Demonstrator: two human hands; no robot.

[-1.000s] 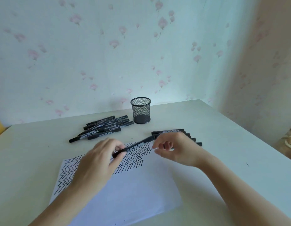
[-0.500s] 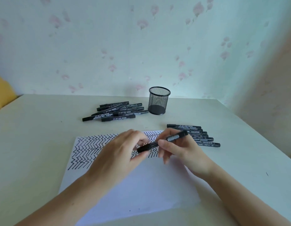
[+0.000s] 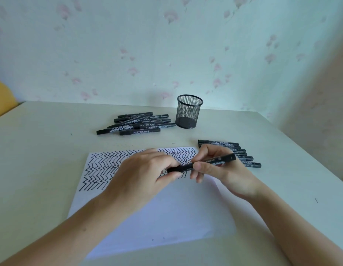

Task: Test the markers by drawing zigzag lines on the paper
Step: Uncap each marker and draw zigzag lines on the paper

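Observation:
A white sheet of paper (image 3: 166, 217) lies on the table, its far half covered in black zigzag lines. Above it both hands hold one black marker (image 3: 211, 162) almost level. My left hand (image 3: 141, 175) pinches the marker's left end, the cap end, between thumb and fingers. My right hand (image 3: 222, 169) grips the barrel further right. A pile of several black markers (image 3: 136, 123) lies at the back left of the paper. A second row of several markers (image 3: 243, 156) lies to the right, partly hidden behind my right hand.
A black mesh pen cup (image 3: 188, 114) stands at the back centre, with no markers in it. The pale table (image 3: 42, 160) meets a flowered wall behind and ends at an edge on the right. A yellow object (image 3: 1, 96) shows at far left.
The head view has turned, so the scene shifted. The marker was lifted from the right row; both hands now hold it above the paper, a little nearer than half a second ago.

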